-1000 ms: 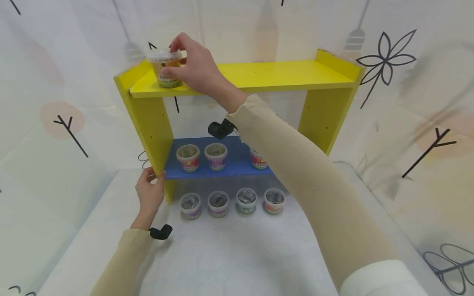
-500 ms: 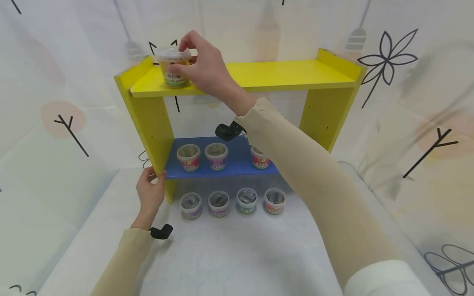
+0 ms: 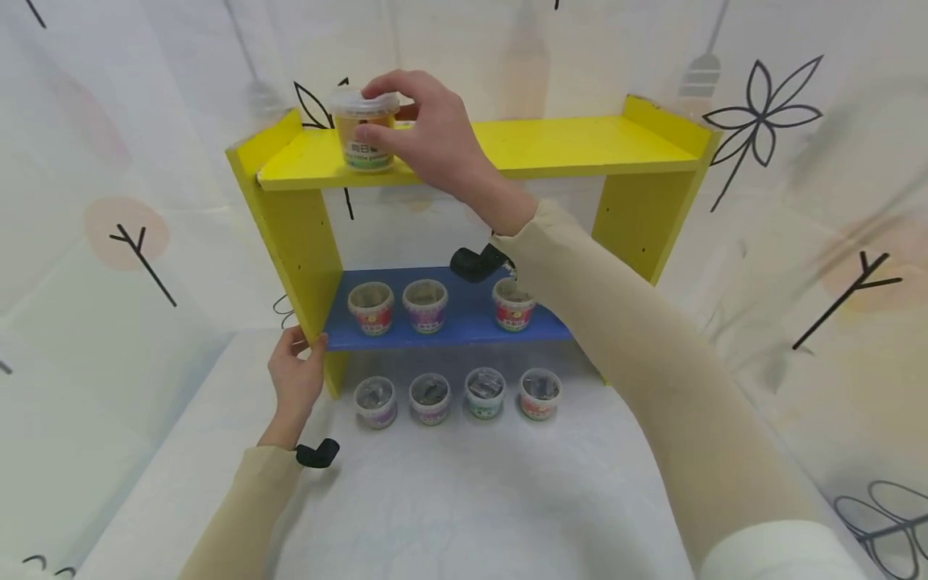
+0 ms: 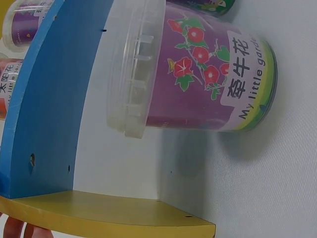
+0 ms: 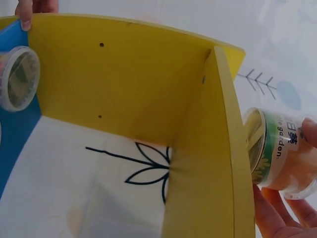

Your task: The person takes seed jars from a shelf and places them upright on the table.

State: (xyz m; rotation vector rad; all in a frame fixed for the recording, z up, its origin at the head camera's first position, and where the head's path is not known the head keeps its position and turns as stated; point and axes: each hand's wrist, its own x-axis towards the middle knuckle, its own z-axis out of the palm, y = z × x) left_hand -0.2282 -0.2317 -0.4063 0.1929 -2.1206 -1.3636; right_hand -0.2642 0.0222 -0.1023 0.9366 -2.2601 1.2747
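Observation:
My right hand (image 3: 445, 133) holds a small plastic tub (image 3: 351, 135) with a clear lid and an orange and green label, thumb on its front and fingers at the lid. The tub is upright, low over the left part of the yellow top shelf (image 3: 551, 145). In the right wrist view the tub (image 5: 287, 148) has its base close to the board. My left hand (image 3: 297, 374) grips the yellow side panel (image 3: 293, 250), its thumb at the end of the blue shelf (image 3: 464, 334); its fingers (image 4: 37, 232) show at the edge of the left wrist view.
Three tubs, a red one (image 3: 374, 321), a purple one (image 3: 426, 316) and another red one (image 3: 513, 316), stand on the blue shelf. Several more, including a purple-labelled tub (image 4: 193, 79), stand in a row on the white table (image 3: 464, 499) below. A yellow panel (image 3: 638, 217) closes the right side.
My right hand has moved the tub to the right along the top shelf, away from its left end. The left hand keeps its grip on the side panel.

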